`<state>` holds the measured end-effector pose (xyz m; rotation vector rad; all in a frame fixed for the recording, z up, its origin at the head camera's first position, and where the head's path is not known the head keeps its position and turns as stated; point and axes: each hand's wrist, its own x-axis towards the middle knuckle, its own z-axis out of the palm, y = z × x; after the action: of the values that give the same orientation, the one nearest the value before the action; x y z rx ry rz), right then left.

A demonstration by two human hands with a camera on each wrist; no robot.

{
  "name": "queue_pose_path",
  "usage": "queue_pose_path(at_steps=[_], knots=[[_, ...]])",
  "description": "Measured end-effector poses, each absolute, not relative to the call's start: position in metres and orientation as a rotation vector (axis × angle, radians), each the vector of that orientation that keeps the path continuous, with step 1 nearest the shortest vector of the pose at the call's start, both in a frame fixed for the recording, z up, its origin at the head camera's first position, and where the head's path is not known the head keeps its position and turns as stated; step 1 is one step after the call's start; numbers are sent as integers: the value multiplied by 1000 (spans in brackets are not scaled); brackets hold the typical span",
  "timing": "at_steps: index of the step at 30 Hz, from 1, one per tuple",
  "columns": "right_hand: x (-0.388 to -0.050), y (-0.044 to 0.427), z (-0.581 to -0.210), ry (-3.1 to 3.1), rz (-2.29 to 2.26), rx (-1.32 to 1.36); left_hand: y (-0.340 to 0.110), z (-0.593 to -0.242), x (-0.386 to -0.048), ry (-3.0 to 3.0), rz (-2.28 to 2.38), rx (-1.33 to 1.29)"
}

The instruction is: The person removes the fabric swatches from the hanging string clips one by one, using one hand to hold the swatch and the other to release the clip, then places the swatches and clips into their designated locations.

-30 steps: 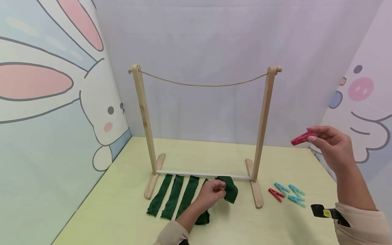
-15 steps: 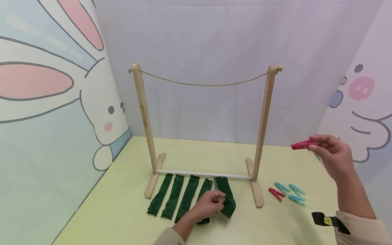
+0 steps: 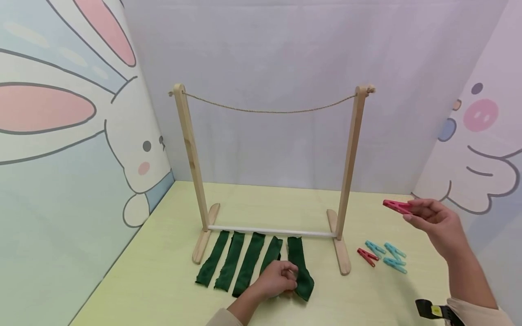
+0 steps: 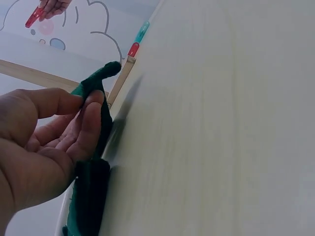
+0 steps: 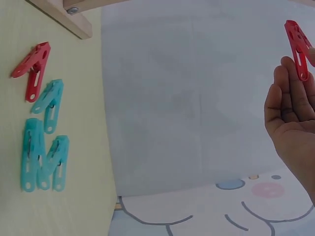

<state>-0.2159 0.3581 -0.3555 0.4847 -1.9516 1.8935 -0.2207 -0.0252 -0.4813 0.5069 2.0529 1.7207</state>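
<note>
With thumb and fingers my left hand (image 3: 277, 279) pinches the near part of the rightmost green cloth strip (image 3: 297, 256), whose far end lies near the white bar. In the left wrist view that strip (image 4: 91, 86) rises off the table between the fingertips. Several more green strips (image 3: 249, 262) lie side by side to the left, one partly covered by the hand. Off to the right, my right hand (image 3: 438, 226) holds a red clothespin (image 3: 395, 206) above the table; the right wrist view shows the same clothespin (image 5: 298, 49) between thumb and fingers.
A wooden stand, with a left post (image 3: 191, 158), a right post (image 3: 351, 163) and a sagging rope (image 3: 269, 112), rises behind the strips. A white bar (image 3: 269, 231) joins its feet. Right of it lie another red clothespin (image 3: 368, 256) and several teal ones (image 3: 394, 264).
My left hand has drawn the near end of the rightmost strip toward me, so the strip now stretches out along the table. My right hand has sunk lower, still holding the red clothespin.
</note>
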Motion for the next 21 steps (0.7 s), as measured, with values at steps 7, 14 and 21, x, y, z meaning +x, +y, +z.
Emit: queue_pose_path(at_steps=[7, 14, 21], knots=[[-216, 369, -377, -2100, 1873, 445, -27, -482, -216, 1999, 1671, 453], [-220, 377, -396, -2235, 1755, 285, -30, -485, -213, 1977, 1630, 418], [-226, 388, -409, -2470, 1389, 13, -30, -485, -208, 1991, 1587, 421]])
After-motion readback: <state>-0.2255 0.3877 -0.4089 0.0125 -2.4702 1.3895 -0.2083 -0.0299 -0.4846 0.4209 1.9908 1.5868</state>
